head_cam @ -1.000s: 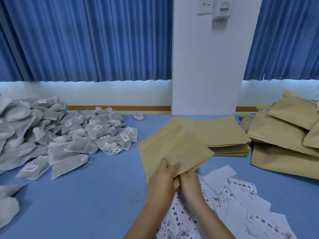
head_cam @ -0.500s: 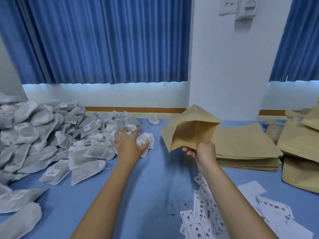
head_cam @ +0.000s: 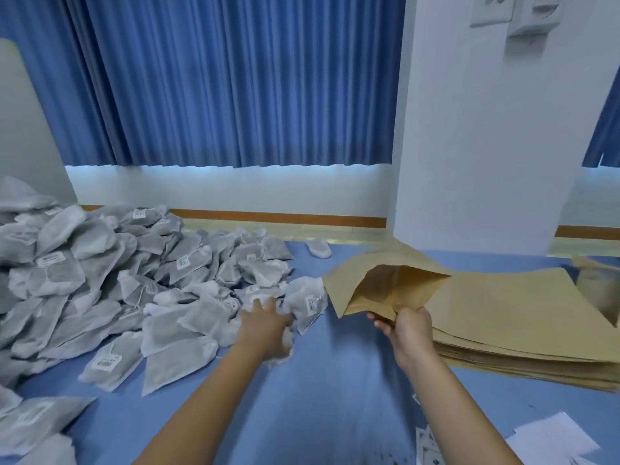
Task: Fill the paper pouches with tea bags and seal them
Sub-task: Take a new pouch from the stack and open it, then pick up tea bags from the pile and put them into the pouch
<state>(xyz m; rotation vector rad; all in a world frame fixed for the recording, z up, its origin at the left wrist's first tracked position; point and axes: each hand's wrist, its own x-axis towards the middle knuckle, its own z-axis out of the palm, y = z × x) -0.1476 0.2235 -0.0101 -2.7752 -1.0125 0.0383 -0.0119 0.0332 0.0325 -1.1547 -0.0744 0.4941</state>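
A brown paper pouch [head_cam: 385, 286] hangs tilted above the blue table, its mouth gaping toward me. My right hand [head_cam: 407, 325] pinches it at its lower edge. A big heap of grey-white tea bags [head_cam: 100, 280] covers the left of the table. My left hand [head_cam: 265, 325] reaches into the heap's right edge and grips a tea bag [head_cam: 307, 305] there; part of the bag is hidden under my palm.
A stack of flat brown pouches [head_cam: 523, 317] lies to the right of my right hand. One stray tea bag [head_cam: 318, 246] sits near the wall. White printed labels [head_cam: 550, 441] lie at the bottom right. A white pillar [head_cam: 486, 129] rises behind the table [head_cam: 335, 397].
Both hands first held the pouch. My left hand then let go and moved left onto the tea bag heap, closing on a bag. My right hand lifted the pouch with its mouth open.
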